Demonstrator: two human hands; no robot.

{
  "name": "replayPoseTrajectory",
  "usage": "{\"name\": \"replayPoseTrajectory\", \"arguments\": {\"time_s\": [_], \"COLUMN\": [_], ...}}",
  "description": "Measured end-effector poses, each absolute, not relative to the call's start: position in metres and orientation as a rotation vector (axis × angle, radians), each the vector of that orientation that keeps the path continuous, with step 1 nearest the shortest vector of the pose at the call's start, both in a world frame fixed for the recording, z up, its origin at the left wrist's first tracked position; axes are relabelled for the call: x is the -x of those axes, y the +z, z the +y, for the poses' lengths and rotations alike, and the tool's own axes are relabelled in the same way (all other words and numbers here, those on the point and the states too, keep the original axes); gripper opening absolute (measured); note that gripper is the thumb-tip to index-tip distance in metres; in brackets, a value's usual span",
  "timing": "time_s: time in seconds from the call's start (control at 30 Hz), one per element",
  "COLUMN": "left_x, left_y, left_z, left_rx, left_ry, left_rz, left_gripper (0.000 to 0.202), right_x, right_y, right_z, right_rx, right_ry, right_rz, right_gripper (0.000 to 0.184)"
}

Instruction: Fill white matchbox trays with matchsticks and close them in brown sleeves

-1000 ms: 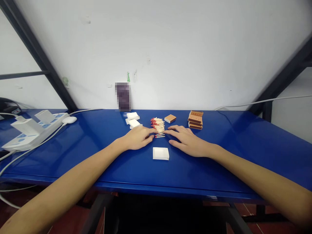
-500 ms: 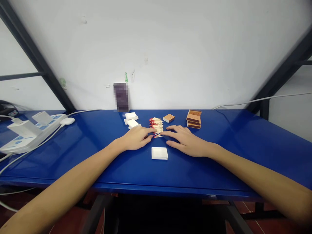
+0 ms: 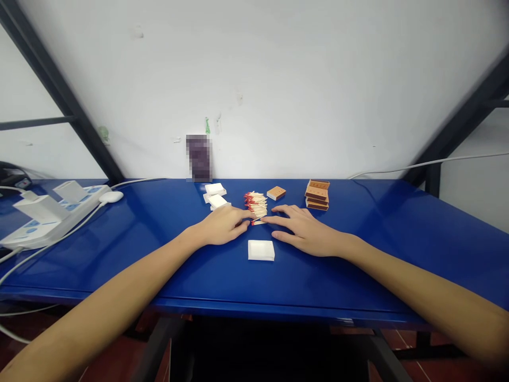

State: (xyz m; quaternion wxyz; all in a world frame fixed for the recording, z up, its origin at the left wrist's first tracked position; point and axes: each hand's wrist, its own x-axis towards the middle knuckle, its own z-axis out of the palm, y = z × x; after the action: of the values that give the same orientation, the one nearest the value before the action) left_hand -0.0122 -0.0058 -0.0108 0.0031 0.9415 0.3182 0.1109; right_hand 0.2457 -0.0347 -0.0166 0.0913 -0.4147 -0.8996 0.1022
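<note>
A heap of red-tipped matches lies on the blue table. My left hand rests at the heap's near left edge, fingers curled and fingertips touching a few matches drawn out of the heap. My right hand lies flat to the right of them, fingers stretched out, index fingertip at the same matches. A white open tray of a matchbox sits just in front, between my two wrists.
Two more white trays lie behind my left hand. A brown matchbox sleeve and a stack of brown sleeves sit at the back right. A white power strip with cables occupies the left end.
Both hands stay at the heap's near edge; the fingertips have drawn a few matches slightly toward me. The view shifted a little.
</note>
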Motion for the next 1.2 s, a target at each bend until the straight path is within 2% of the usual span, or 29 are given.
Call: {"name": "replayPoseTrajectory", "arguments": {"time_s": [0.77, 1.2], "left_x": [0.0135, 0.0131], "left_y": [-0.0120, -0.0126], "left_z": [-0.0034, -0.0034], "left_rx": [-2.907, -2.876], "left_ry": [0.365, 0.388], "left_rz": [0.972, 1.055], "left_gripper": [0.028, 0.031], "right_x": [-0.2451, -0.2461], "right_y": [-0.0192, -0.0189], "right_z": [-0.0329, -0.0331], "right_rx": [1.252, 1.220], "right_ry": [0.285, 0.281], "right_rz": [-2.665, -2.671], "right_gripper": [0.060, 0.056]}}
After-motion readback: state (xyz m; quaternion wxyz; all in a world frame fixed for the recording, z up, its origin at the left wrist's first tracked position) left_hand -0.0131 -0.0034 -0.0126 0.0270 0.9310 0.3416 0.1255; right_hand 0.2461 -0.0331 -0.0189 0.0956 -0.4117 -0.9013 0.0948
